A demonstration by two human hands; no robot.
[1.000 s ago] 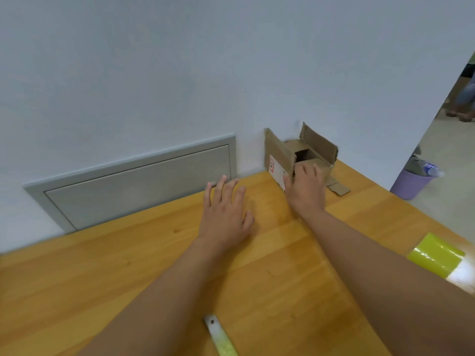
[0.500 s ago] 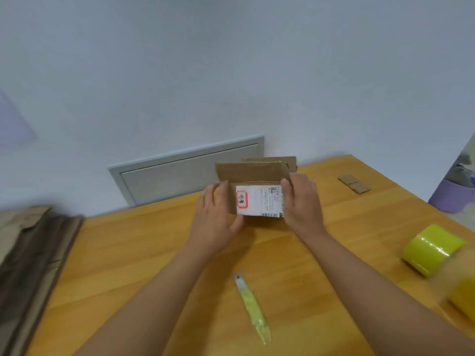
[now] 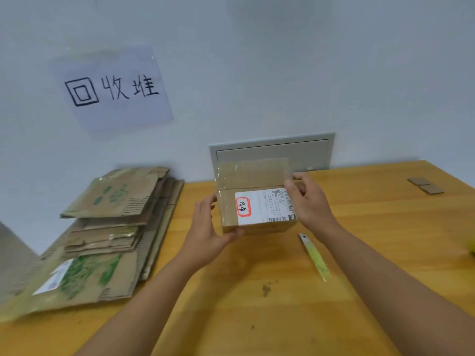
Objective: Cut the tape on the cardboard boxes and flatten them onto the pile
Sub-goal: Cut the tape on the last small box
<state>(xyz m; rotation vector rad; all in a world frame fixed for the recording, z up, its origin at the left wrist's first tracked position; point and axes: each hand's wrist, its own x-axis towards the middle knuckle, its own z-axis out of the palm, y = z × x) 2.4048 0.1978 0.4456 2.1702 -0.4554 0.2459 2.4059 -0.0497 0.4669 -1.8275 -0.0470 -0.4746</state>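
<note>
Box (image 3: pixel 254 199), taped, w/ white label, held above table (image 3: pixel 359 253) at frame center. Left hand (image 3: pixel 208 232) cups its lower-left corner, fingers curled round; right hand (image 3: pixel 308 201) pinches its right edge. Knife (image 3: pixel 314 255) lies on table at 4 o'clock from box. Pile (image 3: pixel 108 227) of flattened cardboard at 9 o'clock, under wall sign (image 3: pixel 113 88).

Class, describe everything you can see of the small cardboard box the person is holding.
The small cardboard box is brown corrugated card, covered in glossy clear tape. A white shipping label with barcodes and a red-outlined handwritten mark sits on the face toward the camera. It is held tilted over the wooden table. The left hand holds its left side and lower corner; the right hand grips its right edge.
</note>
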